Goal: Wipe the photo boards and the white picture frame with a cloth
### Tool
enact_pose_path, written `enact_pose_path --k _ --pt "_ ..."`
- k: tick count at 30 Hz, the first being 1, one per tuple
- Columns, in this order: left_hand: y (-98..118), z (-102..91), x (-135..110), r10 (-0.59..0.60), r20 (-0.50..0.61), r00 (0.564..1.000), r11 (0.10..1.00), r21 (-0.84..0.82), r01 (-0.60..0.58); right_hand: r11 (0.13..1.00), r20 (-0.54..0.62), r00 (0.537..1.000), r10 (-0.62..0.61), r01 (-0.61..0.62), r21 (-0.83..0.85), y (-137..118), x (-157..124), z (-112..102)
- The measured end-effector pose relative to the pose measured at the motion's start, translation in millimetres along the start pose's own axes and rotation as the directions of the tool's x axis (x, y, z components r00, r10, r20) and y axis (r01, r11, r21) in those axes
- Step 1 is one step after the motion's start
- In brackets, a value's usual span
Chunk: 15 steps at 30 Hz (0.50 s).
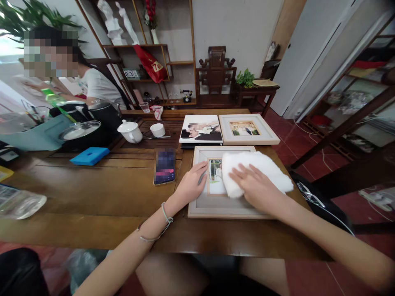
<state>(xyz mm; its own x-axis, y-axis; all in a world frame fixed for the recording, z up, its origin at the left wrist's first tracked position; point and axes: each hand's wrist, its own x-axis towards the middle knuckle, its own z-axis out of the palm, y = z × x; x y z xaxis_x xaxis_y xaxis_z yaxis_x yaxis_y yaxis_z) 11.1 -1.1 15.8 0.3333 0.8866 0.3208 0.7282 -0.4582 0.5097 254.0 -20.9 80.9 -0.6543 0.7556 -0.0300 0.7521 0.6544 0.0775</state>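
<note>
A pale framed photo [212,205] lies flat on the wooden table [101,193] in front of me. My left hand [191,183] rests open on the frame's left edge, fingers flat, thumb on the glass. My right hand [257,187] lies flat with fingers stretched on a folded white cloth [262,166], pressing it onto the glass over the picture. The cloth hides the right part of the photo. A thin bracelet circles my left wrist.
Two more pictures, an unframed print [201,128] and a framed one [248,129], lie behind. A phone [164,166] lies left of the frame. Cups [157,130], a teapot [130,131], kettles and a blue block [89,156] stand at left, where another person sits. Shelves stand right.
</note>
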Motion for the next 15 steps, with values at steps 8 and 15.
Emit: enact_pose_path --k 8,15 --pt "-2.3 0.9 0.1 0.016 -0.001 1.0 1.0 0.007 -0.016 0.99 -0.108 0.987 0.119 -0.126 -0.064 34.0 77.5 18.1" --pt "-0.2 0.8 0.5 -0.005 -0.002 1.0 1.0 -0.005 0.005 0.97 0.065 0.968 -0.242 0.24 0.031 -27.7 3.9 4.9"
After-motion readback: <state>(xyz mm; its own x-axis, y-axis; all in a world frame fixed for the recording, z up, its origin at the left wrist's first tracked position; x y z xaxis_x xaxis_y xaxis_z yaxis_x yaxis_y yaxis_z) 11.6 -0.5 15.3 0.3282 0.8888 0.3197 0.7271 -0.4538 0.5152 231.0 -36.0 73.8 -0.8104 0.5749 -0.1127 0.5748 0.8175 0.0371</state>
